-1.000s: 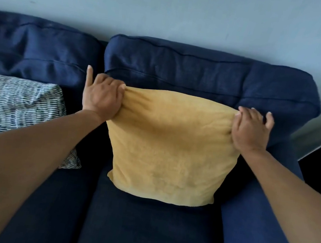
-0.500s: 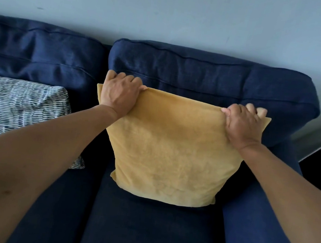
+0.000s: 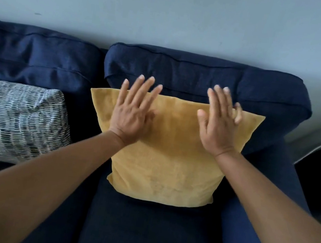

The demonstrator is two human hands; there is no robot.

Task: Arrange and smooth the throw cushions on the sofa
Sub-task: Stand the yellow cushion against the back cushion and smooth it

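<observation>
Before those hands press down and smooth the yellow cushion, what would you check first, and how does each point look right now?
1. Left hand open and flat over the yellow cushion: ok.
2. Right hand open, fingers spread: ok.
3. Cushion propped against the sofa back cushion: ok.
4. Top corners pulled out square: ok.
5. Palms actually touching the fabric: cannot tell, hands are blurred.
6. Patterned cushion beside it, apart from the yellow one: ok.

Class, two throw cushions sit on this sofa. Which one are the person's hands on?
The plain mustard-yellow fabric cushion, leaning against the right back cushion. Both open hands lie over its upper part; the blue-and-white patterned cushion sits untouched at left.
</observation>
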